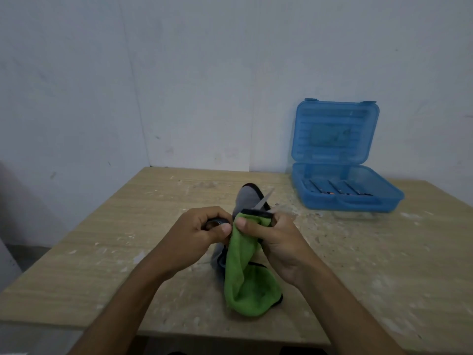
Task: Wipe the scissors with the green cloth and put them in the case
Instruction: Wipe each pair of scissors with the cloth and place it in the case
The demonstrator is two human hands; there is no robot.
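scissors (265, 199) are sitting up off the surface (102, 252) between my two hands, near the middle of the view, and i'm seeing only parts of them: a pale blade is poking up and to the right out of the cloth, and a dark handle loop is showing inside my left hand (202, 231). that left hand is curling tight around the handle end, fingers folded in and the thumb pressing toward the cloth. my right hand (268, 234) is closing on the green cloth (245, 272), pinching it with thumb and fingers where it is wrapping the blade just below the exposed tip. the cloth is green on one face and grey with a dark edging on the other; its grey part is standing up behind the blade, and the long green part is hanging down below my hands, with its lower fold looking as if it is resting on the surface, though i cannot tell for sure. the blue case (340, 188) is lying open at the far right of the surface, well apart from my hands, its lid standing upright against the white wall (179, 85). dark, long shapes are lying in the case's tray, too blurred for me to tell what they are. the surface is pale wood with whitish scuffs.
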